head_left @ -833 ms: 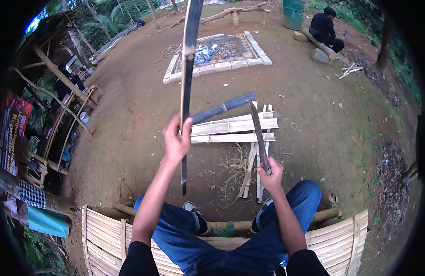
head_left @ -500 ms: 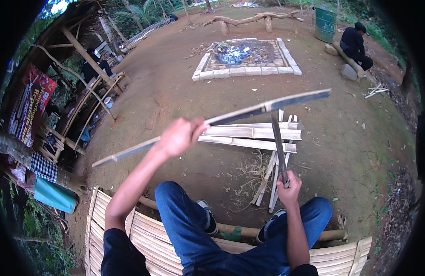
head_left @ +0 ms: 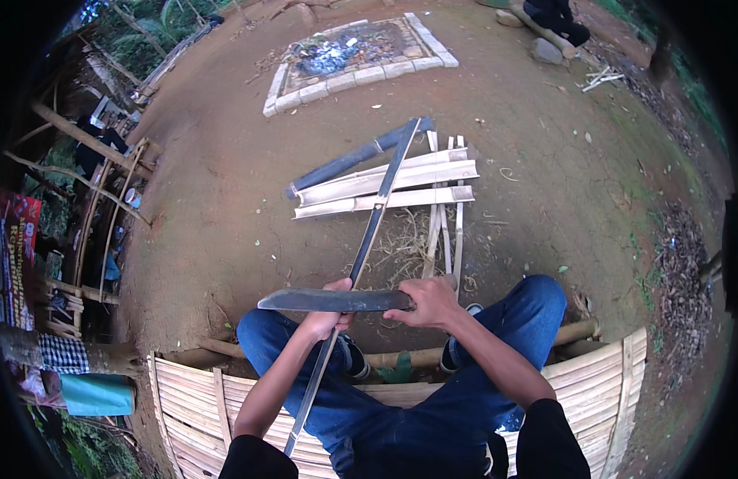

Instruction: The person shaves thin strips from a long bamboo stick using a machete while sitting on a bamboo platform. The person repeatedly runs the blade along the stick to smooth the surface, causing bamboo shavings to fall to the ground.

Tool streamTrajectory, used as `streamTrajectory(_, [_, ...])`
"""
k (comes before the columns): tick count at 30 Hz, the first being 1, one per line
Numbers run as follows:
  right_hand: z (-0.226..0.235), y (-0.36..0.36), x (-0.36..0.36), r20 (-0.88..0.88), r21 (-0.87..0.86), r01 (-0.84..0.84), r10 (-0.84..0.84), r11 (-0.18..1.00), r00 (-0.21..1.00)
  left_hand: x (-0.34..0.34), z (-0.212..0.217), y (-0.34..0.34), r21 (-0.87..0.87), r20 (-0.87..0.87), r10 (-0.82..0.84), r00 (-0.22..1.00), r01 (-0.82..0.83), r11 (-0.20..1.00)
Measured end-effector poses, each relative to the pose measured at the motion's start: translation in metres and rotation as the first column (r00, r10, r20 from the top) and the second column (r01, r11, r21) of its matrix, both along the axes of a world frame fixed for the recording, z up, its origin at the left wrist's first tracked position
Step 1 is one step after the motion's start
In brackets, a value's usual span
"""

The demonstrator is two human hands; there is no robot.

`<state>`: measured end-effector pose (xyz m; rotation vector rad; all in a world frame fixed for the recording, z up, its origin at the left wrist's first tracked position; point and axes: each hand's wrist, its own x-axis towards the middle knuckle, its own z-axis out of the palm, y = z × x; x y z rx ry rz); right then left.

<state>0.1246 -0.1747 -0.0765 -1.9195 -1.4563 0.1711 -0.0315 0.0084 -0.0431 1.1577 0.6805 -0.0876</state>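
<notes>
A long, narrow strip of bamboo with a blackish skin and a pale cut edge (head_left: 390, 174) is held at a slant in front of a seated person, its upper end leaning away to the right and its lower end reaching down to the left, past the person's blue denim trousers (head_left: 529, 315). It is gripped partway along by the left hand (head_left: 325, 322), whose fingers are curled closed around it. By the right hand (head_left: 430, 302), closed firmly, the handle of a dark, broad-bladed machete (head_left: 329, 300) is grasped. The blade is held nearly level, pointing left, and is seen crossing over the strip just above the left hand; whether strip and blade touch cannot be told.

Beyond the hands, on bare brown earth, pale split bamboo channels (head_left: 433, 173) are laid roughly side by side across thin pale sticks (head_left: 458, 239), with a blackish bamboo length (head_left: 353, 162) behind them. Tangled, straw-coloured shavings (head_left: 405, 254) are scattered nearer the knees.

Farther off, a fire pit edged with pale blocks (head_left: 345, 84) is filled with grey ash. At the lower edge, a slatted bamboo surface (head_left: 185, 399) is partly covered by the seated person.
</notes>
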Motion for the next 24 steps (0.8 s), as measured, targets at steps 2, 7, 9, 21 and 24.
streamTrajectory(2, [-0.009, 0.008, -0.007, -0.018, -0.011, -0.039, 0.039, 0.999, 0.999, -0.001, -0.012, -0.002, -0.051, 0.000, -0.025, 1.000, 0.025, 0.998])
streamTrajectory(7, [-0.017, 0.014, -0.016, -0.047, -0.106, -0.068, 0.064, 0.992, 0.997, -0.006, -0.038, -0.017, -0.078, -0.091, -0.071, 0.993, 0.064, 0.995])
streamTrajectory(9, [-0.025, 0.016, -0.013, -0.040, -0.115, -0.049, 0.045, 0.992, 0.998, -0.009, -0.044, -0.019, -0.086, -0.108, -0.061, 0.992, 0.052, 0.995])
streamTrajectory(21, [-0.032, 0.020, 0.016, -0.126, -0.133, 0.090, -0.107, 0.987, 0.986, -0.024, -0.036, -0.012, 0.055, 0.035, -0.150, 0.988, 0.148, 0.987])
streamTrajectory(24, [-0.028, 0.021, 0.015, 0.045, -0.091, -0.006, 0.010, 0.996, 0.999, -0.026, -0.045, -0.017, 0.187, 0.019, -0.198, 0.980, 0.191, 0.964])
